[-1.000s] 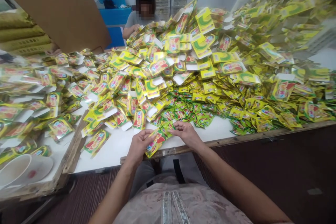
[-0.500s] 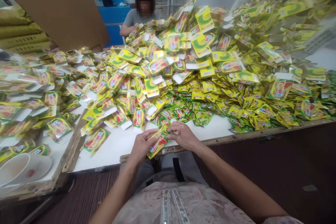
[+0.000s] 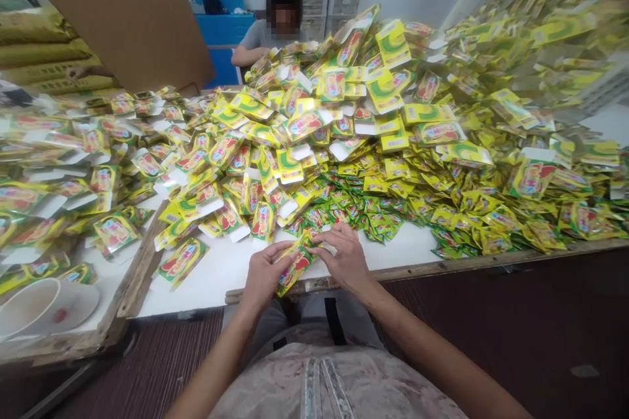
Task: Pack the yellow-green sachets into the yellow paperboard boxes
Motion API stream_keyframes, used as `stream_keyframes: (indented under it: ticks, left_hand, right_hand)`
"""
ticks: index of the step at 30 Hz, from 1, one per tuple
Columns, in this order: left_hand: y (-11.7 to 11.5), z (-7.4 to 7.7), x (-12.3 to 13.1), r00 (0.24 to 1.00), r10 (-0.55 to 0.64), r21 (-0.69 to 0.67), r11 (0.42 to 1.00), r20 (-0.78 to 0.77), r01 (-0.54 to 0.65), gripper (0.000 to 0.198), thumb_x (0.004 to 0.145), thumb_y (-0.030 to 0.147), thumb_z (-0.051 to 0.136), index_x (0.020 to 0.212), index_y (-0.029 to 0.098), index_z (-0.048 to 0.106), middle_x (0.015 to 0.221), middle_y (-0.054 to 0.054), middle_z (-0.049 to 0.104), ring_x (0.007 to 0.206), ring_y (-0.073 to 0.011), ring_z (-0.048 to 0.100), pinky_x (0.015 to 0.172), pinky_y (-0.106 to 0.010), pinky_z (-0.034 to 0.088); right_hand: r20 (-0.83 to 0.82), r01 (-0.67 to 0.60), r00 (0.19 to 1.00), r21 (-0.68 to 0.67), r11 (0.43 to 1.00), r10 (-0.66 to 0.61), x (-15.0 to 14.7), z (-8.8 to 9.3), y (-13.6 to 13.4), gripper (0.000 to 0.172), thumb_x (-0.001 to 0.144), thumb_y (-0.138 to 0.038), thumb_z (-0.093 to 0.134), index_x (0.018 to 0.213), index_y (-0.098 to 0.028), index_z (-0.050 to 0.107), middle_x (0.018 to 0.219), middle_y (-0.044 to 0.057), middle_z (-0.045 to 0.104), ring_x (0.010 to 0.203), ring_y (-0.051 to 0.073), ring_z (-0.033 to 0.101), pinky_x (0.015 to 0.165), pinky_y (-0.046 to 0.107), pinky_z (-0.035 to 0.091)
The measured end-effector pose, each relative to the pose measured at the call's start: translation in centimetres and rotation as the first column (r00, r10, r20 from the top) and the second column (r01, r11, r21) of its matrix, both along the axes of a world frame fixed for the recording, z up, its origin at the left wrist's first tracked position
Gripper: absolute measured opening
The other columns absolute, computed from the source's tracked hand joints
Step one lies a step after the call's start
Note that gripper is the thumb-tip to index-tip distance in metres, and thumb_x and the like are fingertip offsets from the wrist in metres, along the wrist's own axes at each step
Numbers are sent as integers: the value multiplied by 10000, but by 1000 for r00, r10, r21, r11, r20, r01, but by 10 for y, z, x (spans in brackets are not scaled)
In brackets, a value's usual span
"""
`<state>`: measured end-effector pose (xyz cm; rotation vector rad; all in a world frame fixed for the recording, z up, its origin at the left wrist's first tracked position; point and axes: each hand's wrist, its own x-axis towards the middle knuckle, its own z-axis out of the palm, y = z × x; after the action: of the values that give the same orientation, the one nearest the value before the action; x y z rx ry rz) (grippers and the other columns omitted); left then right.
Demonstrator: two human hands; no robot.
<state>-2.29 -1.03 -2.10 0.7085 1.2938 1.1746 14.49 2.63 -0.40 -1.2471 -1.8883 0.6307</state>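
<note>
My left hand and my right hand both pinch one yellow-green carton pack over the near edge of the white table. The left fingers grip its lower end, and the right fingers close on its upper end, where a small green sachet seems to sit. Just beyond my hands lies a heap of small green sachets. Behind that rises a large pile of flat yellow carton packs.
A second tabletop at the left carries more packs and a white bowl. A brown cardboard sheet leans at the back left. Another person sits across the pile. Blue crates and white crates stand behind.
Both hands have stayed together on the pack and drifted slightly up towards the sachet heap. The right fingers have closed further over the pack's upper end. The view has shifted a little.
</note>
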Motion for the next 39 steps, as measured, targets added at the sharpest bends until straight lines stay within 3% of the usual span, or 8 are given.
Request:
stream_keyframes:
  ticks: [6, 10, 14, 19, 22, 27, 34, 39]
  left_hand:
    - [0, 6, 0, 989, -4, -50, 999, 151, 11, 442, 518, 316, 829, 898, 127, 708, 742, -58, 741, 644, -177, 680, 630, -254, 528]
    - [-1, 6, -3, 989, 19, -103, 995, 149, -3, 471, 489, 315, 843, 898, 129, 705, 750, -63, 744, 648, -185, 686, 621, -249, 534]
    - [0, 6, -6, 983, 4, -153, 988, 182, 24, 482, 468, 304, 853, 894, 136, 701, 694, -51, 737, 617, -190, 685, 608, -264, 544]
    - [2, 10, -7, 988, -55, -125, 990, 143, 73, 467, 494, 316, 842, 911, 156, 705, 708, -46, 741, 640, -210, 694, 623, -286, 556]
    - [2, 12, -6, 991, -73, -131, 987, 115, 88, 453, 480, 319, 849, 876, 148, 712, 698, -51, 740, 640, -203, 693, 618, -265, 550]
    - [-2, 11, -4, 990, -84, -131, 986, 114, 99, 453, 483, 328, 849, 871, 138, 712, 706, -72, 739, 651, -209, 692, 608, -268, 547]
    - [-5, 7, -5, 997, -71, -72, 995, -8, 70, 447, 496, 362, 830, 878, 154, 724, 742, -57, 743, 702, -242, 693, 658, -313, 555]
    - [-6, 11, -4, 997, -68, -64, 996, -22, 67, 438, 500, 381, 821, 871, 168, 730, 717, -50, 737, 697, -239, 686, 650, -309, 548]
  right_hand:
    - [-200, -74, 979, -231, 970, 27, 4, 2, 9, 173, 669, -343, 739, 718, -204, 648, 766, 23, 657, 817, 193, 557, 782, 328, 425]
    - [-305, -156, 952, -389, 908, 33, 2, 2, 5, 192, 698, -359, 691, 678, -183, 617, 727, 0, 626, 749, 154, 575, 754, 290, 449]
    - [-331, -206, 941, -400, 893, 69, 0, 6, -1, 199, 740, -366, 637, 682, -179, 601, 765, -7, 609, 741, 132, 588, 745, 266, 456]
    - [-398, -162, 916, -478, 863, -48, 1, 4, -2, 327, 590, -359, 758, 830, -192, 613, 839, 7, 627, 734, 144, 611, 691, 272, 473]
    - [-418, -180, 905, -547, 817, -80, 4, 3, -1, 353, 524, -370, 792, 768, -177, 625, 716, -10, 611, 695, 148, 581, 669, 279, 460]
    - [-270, -147, 962, -418, 896, 32, 10, 10, -3, 221, 617, -348, 761, 612, -186, 611, 622, -23, 573, 732, 160, 521, 744, 299, 397]
    - [52, -77, 995, -88, 993, 82, 5, 14, -17, 119, 768, -250, 660, 725, -199, 561, 780, -1, 609, 836, 180, 495, 789, 325, 319]
    - [-88, -89, 994, -237, 967, 70, 3, 12, -16, 101, 784, -307, 640, 778, -211, 611, 720, -17, 616, 761, 160, 534, 742, 285, 356]
